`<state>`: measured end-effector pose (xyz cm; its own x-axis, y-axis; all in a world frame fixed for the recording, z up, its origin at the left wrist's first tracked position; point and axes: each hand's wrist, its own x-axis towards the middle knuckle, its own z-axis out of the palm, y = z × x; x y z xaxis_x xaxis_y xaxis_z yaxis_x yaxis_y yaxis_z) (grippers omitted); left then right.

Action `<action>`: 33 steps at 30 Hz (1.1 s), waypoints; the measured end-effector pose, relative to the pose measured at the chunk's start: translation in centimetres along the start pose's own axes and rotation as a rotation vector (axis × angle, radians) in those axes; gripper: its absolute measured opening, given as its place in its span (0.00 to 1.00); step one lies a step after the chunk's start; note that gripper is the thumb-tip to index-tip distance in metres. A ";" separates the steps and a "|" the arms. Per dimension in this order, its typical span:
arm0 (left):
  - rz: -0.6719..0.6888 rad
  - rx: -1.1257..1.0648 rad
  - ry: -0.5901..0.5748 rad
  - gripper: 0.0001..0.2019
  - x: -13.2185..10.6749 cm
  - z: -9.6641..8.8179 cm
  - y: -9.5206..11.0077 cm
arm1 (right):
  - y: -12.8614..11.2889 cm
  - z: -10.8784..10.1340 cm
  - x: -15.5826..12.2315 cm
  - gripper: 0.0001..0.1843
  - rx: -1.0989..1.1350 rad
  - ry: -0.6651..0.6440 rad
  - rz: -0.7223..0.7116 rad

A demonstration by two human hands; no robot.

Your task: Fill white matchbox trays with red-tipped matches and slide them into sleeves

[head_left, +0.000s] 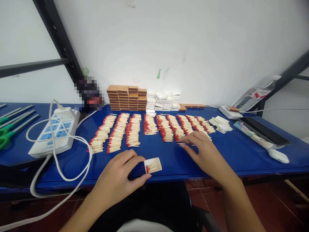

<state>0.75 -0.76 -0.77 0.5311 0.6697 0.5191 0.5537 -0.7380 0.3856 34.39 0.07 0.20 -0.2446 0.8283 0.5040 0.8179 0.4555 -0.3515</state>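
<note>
The blue table (170,167) bears 9 match rows (118,132) — left grip (118,170) pinches 1 tray (160,163), right grip (202,149) almost closed, hold unclear.

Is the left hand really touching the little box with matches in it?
Touching. The head view shows the left hand gripping the box at its left end, thumb and finger pressed against it.
</note>
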 end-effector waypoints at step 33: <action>-0.003 0.012 0.008 0.12 0.1 0.0 0.1 | 2.8 0.1 -0.2 0.07 -0.008 -0.063 0.027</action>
<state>0.84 -0.77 -0.71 0.5240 0.6715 0.5239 0.5633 -0.7346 0.3782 36.65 1.20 -0.98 -0.2544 0.8593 0.4437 0.8287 0.4302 -0.3581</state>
